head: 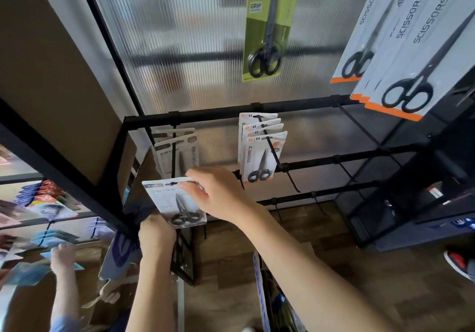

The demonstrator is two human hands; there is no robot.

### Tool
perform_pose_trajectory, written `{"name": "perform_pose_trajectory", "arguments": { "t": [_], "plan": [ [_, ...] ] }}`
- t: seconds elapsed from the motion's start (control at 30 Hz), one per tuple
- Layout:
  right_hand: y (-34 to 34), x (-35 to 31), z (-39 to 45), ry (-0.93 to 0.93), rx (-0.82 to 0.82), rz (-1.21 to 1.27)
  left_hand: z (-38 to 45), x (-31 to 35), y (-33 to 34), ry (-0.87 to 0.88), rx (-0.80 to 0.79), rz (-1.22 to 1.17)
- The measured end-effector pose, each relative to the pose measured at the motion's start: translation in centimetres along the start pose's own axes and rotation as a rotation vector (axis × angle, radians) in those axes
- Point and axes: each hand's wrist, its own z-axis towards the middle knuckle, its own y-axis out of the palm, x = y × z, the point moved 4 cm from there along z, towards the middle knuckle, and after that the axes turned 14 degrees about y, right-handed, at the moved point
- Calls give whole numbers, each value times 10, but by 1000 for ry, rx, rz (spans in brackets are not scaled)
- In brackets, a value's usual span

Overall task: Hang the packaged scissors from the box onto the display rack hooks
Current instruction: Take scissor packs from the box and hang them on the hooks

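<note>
At the far left, behind the black frame post, another person's hand (61, 255) reaches among blue packets on a neighbouring rack. Your left hand (155, 231) comes up from below and grips the bottom edge of a white scissors pack (174, 203); its fingers are hidden behind the card, so you cannot tell how they lie. The pack stands upright, just in front of the lower-left hook (174, 156), where a few matching grey-white packs (177, 149) already hang. Your right hand (218, 192) is at the pack's upper right corner, thumb and fingertips pinching the top edge beside the hang hole. The hook's tip seems to meet the hole, though blur keeps you from telling whether it is threaded.

To the right, a row of small white-and-orange scissors packs (259, 154) hangs on the next hook of the same black crossbar (205, 117). Above, against the ribbed translucent panel (180, 35), a green scissors pack (267, 28) hangs alone. At the far right, large white-and-orange scissors packs (401, 56) hang tilted, overlapping one another. Beneath your arms, part of a cardboard box (118, 262) shows on the wood floor.
</note>
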Motion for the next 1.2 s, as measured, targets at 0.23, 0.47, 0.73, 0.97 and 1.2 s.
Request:
{"name": "perform_pose_trajectory", "arguments": {
  "t": [0.23, 0.47, 0.73, 0.97, 1.2],
  "plan": [
    [1, -3, 0, -51, 35, 12, -1, 3, -1, 13, 27, -30],
    [6, 5, 7, -19, 48, -36, -1, -1, 2, 27, 29, -73],
    [11, 16, 36, 26, 8, -177, 8, 2, 1, 34, 37, -56],
    [12, 24, 59, 81, 35, -244, 13, 15, 1, 107, 79, -52],
    [15, 39, 49, 155, 83, -335, 13, 19, 26, 205, 90, 3]
  ]
}}
